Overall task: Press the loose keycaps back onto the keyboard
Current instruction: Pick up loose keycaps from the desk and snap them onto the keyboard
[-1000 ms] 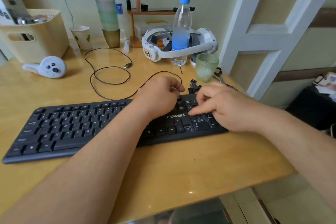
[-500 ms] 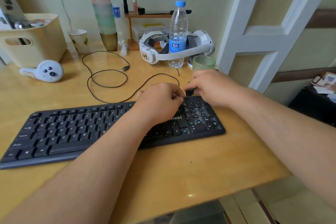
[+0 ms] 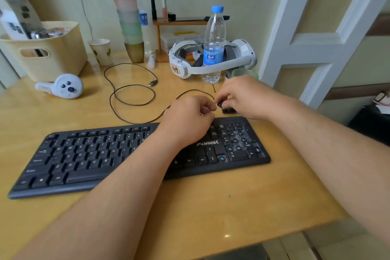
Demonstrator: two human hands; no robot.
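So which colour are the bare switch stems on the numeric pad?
Blue stems, seen in the head view.

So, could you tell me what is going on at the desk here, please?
A person is refitting keycaps on a black keyboard. Their right hand pinches a loose keycap from a small pile just behind the keyboard, while the left hand, fingers curled, rests over its top edge. Several number-pad switches are bare, showing blue stems, so the job is unfinished.

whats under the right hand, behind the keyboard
A few dark loose keycaps lie on the table under the right hand, one pinched at its fingertips. The palm hides how many more remain.
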